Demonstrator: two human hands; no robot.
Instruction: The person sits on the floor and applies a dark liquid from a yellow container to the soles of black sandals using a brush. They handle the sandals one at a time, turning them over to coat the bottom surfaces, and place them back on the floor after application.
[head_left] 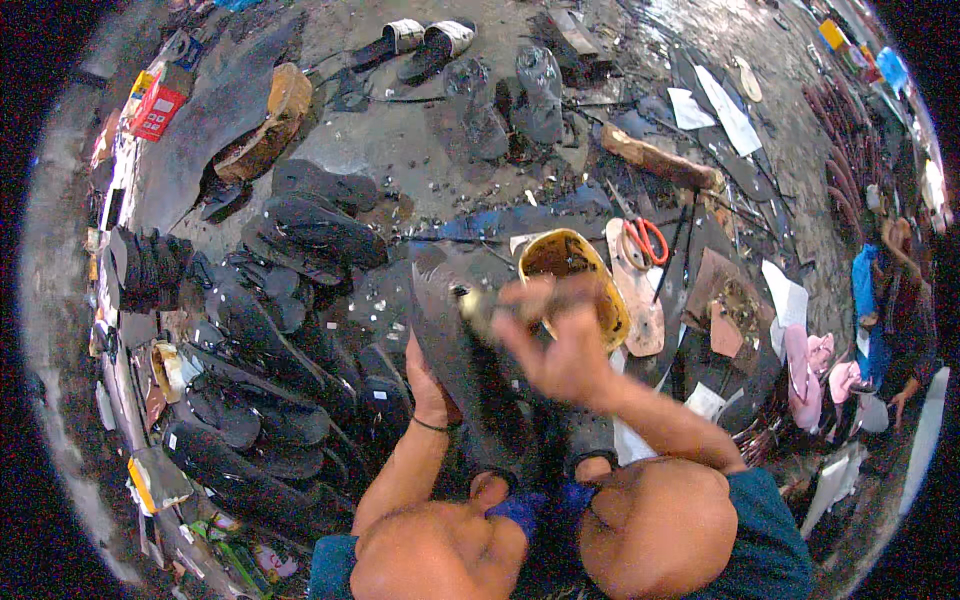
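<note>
A dark shoe sole (440,340) stands tilted up in front of me, between my knees. My left hand (430,388) grips it along its left side, most of its fingers hidden behind it. My right hand (562,352) is closed round a short tool (482,312) with a pale yellowish end, which meets or hovers just over the sole's face. Motion smears both hand and tool, so its exact kind does not show. Right behind that hand is a yellow tub (617,320), dark and stained inside.
Black sandals and soles (270,350) are heaped at the left. Orange-handled scissors (646,242) lie on a tan insole (645,330) beside the tub. Farther off are a wooden block (660,160), a curved wooden piece (265,125) and white-strapped sandals (440,45). Scraps litter the right side.
</note>
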